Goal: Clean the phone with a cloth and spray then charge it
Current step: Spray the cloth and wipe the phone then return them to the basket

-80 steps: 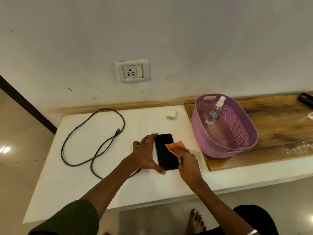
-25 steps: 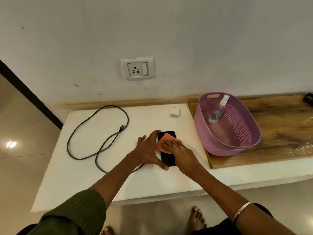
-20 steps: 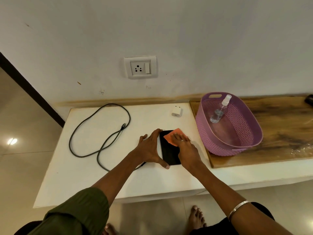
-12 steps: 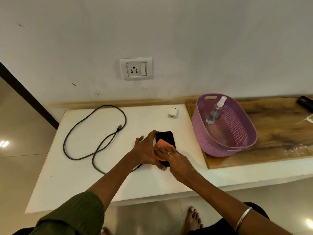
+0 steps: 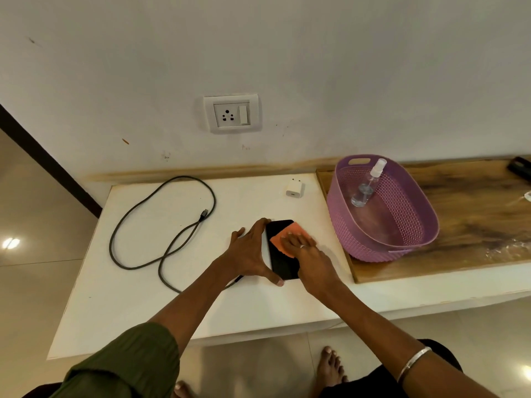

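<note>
A black phone (image 5: 283,264) lies flat on the white table (image 5: 149,288). My left hand (image 5: 248,254) rests against its left edge, forefinger at the top corner and thumb at the bottom corner. My right hand (image 5: 309,254) presses an orange cloth (image 5: 283,235) onto the upper part of the screen with straight fingers. A clear spray bottle (image 5: 366,186) leans inside the purple basket (image 5: 413,239). The white charger plug (image 5: 294,188) and grey cable (image 5: 161,225) lie on the table. The wall socket (image 5: 231,113) is above.
The basket stands on a wooden board (image 5: 474,202) to the right of the table. A dark object (image 5: 520,169) lies at the board's far right edge. Tiled floor and my bare feet show below the table's front edge.
My right hand has been rubbing the cloth back and forth over the phone; it now sits on the upper screen, further right than half a second ago. My left hand stays at the phone's edge.
</note>
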The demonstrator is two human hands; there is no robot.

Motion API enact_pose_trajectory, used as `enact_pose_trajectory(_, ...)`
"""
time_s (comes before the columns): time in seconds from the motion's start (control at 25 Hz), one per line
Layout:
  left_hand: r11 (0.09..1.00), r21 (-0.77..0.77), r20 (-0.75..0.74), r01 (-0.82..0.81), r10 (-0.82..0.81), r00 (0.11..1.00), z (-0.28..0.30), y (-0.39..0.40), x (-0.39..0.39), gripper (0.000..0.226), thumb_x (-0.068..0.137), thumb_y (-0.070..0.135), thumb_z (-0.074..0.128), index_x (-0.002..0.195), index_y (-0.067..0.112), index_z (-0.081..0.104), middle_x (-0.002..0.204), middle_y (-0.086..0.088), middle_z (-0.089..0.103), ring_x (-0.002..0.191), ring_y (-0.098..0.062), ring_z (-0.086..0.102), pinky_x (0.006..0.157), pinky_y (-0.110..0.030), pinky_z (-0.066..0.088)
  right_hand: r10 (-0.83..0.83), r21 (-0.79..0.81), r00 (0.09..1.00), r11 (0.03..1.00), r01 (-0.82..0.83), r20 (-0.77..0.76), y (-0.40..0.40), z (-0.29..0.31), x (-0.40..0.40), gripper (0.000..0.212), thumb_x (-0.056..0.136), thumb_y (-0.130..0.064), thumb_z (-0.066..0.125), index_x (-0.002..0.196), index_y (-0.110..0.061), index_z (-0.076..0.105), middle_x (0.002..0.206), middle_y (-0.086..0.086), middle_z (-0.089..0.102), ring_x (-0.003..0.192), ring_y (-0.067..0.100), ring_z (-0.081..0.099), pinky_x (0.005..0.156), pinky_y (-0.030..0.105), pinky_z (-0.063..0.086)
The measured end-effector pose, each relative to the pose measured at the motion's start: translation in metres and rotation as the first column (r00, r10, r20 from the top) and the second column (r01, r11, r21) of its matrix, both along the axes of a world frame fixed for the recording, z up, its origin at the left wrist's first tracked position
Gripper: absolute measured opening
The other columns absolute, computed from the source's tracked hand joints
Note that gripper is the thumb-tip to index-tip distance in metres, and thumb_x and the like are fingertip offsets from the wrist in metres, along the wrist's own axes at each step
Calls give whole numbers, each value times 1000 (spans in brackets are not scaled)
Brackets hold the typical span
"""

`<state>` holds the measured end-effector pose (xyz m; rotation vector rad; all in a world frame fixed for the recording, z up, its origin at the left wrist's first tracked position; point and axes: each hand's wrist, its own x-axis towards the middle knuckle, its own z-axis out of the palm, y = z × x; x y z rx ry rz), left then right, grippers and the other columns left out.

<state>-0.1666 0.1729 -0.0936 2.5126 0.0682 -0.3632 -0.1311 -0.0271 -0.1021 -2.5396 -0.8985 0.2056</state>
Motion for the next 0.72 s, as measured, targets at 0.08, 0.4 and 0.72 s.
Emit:
enact_pose_trajectory(0.08, 1000, -16, -5, -4, 3, 1000, 0, -1, -1, 141, 34, 77, 83, 144, 36, 5, 151, 8, 38, 139, -18, 38, 121, -42, 5, 95, 2, 995, 995, -95, -13, 5, -11, -16, 76, 82, 9, 43, 145, -34, 34, 157, -1, 26, 146, 22, 17, 116, 41, 21)
enact_pose_trajectory(0.4, 1000, -9, -4, -11, 11, 1000, -2, 1, -1, 142, 33, 80, 80, 144, 36, 4, 153, 9, 34, 141, -18, 36, 122, -42, 6, 191, -210, 980, 962, -177, 48, -19, -14, 14, 78, 93, -3, 51, 150, -33, 8, 161, -7, 5, 149, 20, 10, 118, 32, 24)
enact_pose_trajectory(0.72, 999, -40, 6, -34, 34, 999, -8, 1, -1, 145, 28, 82, 80, 145, 36, 7, 150, 12, 36, 140, -15, 36, 121, -39, 5, 26, -68, 996, 997, -32, -84, -2, -19, -33, 66, 92, -2, 53, 147, -32, 30, 153, -3, 36, 132, 24, 47, 104, 28, 41)
